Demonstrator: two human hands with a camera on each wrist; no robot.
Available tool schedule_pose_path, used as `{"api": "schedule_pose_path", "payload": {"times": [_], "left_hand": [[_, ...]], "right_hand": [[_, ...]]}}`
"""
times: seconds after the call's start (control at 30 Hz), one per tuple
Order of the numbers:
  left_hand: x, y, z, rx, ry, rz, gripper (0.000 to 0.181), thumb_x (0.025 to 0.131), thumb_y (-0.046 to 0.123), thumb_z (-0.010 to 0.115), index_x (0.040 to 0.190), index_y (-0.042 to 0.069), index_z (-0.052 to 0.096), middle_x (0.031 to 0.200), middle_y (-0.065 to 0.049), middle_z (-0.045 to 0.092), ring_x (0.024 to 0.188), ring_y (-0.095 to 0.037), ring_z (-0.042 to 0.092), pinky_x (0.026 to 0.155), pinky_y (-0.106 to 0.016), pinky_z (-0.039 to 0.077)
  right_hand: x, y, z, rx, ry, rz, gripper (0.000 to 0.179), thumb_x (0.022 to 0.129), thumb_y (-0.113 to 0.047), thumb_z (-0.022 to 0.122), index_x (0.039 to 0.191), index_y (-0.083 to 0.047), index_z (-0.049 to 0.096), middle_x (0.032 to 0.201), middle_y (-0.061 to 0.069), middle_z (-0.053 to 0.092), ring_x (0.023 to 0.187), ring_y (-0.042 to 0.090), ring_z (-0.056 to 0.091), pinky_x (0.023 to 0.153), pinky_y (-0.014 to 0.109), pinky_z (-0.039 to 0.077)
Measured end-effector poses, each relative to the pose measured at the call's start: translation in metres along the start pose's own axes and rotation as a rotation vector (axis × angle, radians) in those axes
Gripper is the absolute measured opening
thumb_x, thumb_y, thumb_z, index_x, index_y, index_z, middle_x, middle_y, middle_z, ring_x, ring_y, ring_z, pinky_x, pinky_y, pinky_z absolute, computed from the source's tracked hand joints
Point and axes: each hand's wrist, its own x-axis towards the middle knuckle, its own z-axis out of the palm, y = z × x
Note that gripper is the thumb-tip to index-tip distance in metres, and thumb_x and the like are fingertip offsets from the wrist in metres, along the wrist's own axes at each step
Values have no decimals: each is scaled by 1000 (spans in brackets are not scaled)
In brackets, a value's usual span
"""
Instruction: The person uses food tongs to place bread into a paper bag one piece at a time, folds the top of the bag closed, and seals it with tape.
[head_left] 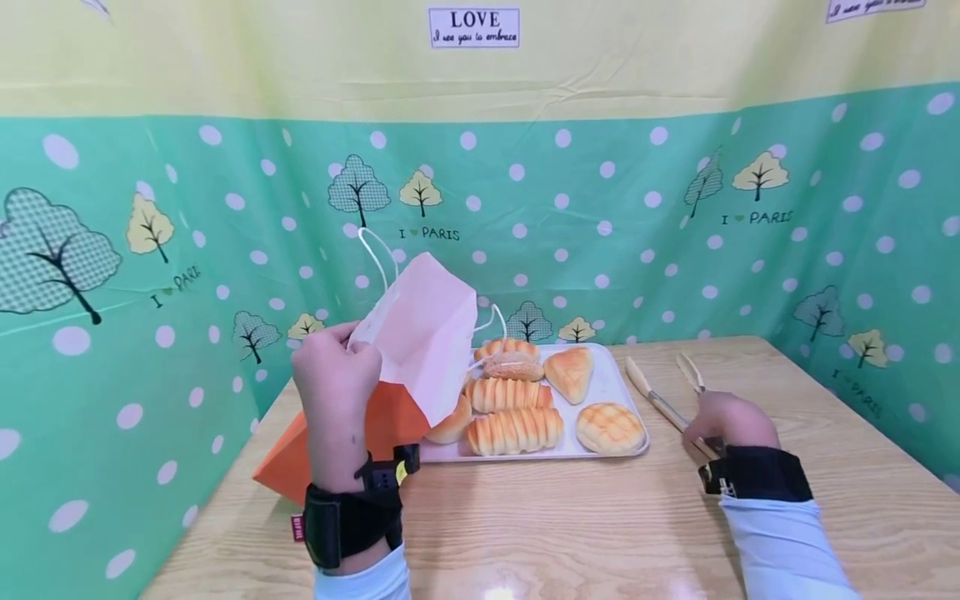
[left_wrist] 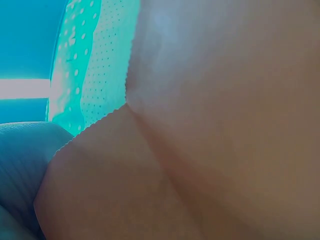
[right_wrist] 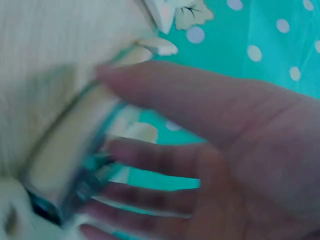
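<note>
My left hand [head_left: 337, 367] pinches the rim of an orange paper bag [head_left: 397, 421] with a pale inside and white string handles. The bag is tilted, its mouth facing up and right; its pale paper [left_wrist: 225, 120] fills most of the left wrist view. At the right, my right hand [head_left: 735, 421] is at the near part of a pair of tongs [head_left: 660, 404] with wooden ends and metal arms. In the blurred right wrist view, the thumb and fingers lie on either side of the tongs [right_wrist: 70, 145]. The tong ends are spread apart.
Behind and right of the bag, a white tray [head_left: 633, 425] holds several breads, among them ridged rolls [head_left: 517, 431], a triangular bun [head_left: 570, 372] and a round bun [head_left: 610, 427]. The bag hides the tray's left part. A patterned green cloth [head_left: 562, 225] encloses the wooden table [head_left: 570, 525].
</note>
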Motion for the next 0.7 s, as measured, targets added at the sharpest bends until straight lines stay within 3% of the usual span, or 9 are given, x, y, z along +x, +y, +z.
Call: {"api": "schedule_pose_path", "payload": {"times": [0.1, 0.17, 0.37, 0.5, 0.7], "left_hand": [[0, 2, 0, 14, 0, 17, 43, 81, 5, 40, 114, 3, 67, 111, -22, 69, 91, -35, 59, 59, -37, 48], [0, 4, 1, 21, -2, 28, 43, 80, 5, 40, 113, 4, 68, 109, -21, 69, 88, -35, 60, 56, -35, 45], [-1, 6, 5, 31, 0, 61, 43, 79, 4, 41, 112, 4, 69, 105, -21, 71, 85, -33, 62, 53, -34, 42], [-2, 7, 7, 35, -10, 62, 43, 79, 4, 42, 114, 4, 68, 106, -21, 70, 86, -33, 61, 56, -35, 45], [-2, 6, 7, 37, -28, 40, 43, 81, 5, 42, 116, 4, 67, 109, -20, 69, 88, -33, 59, 55, -34, 44]], "right_hand": [[4, -3, 6, 43, 54, 19, 70, 74, -36, 70, 106, 22, 47, 84, 26, 54, 72, 31, 53, 68, 43, 50], [7, -5, 11, 46, 109, 36, 74, 75, -41, 69, 107, 22, 45, 88, 31, 51, 75, 36, 51, 69, 47, 50], [11, -5, 21, 93, 205, 61, 59, 75, -31, 71, 100, 17, 47, 88, 35, 50, 78, 43, 48, 66, 52, 48], [1, -1, 2, 174, 206, -40, 67, 76, -26, 71, 112, 19, 39, 99, 39, 50, 85, 45, 50, 73, 56, 48], [-35, -5, -43, 155, 229, -318, 80, 77, -41, 70, 128, 9, 35, 122, 42, 46, 108, 53, 46, 83, 64, 45]]}}
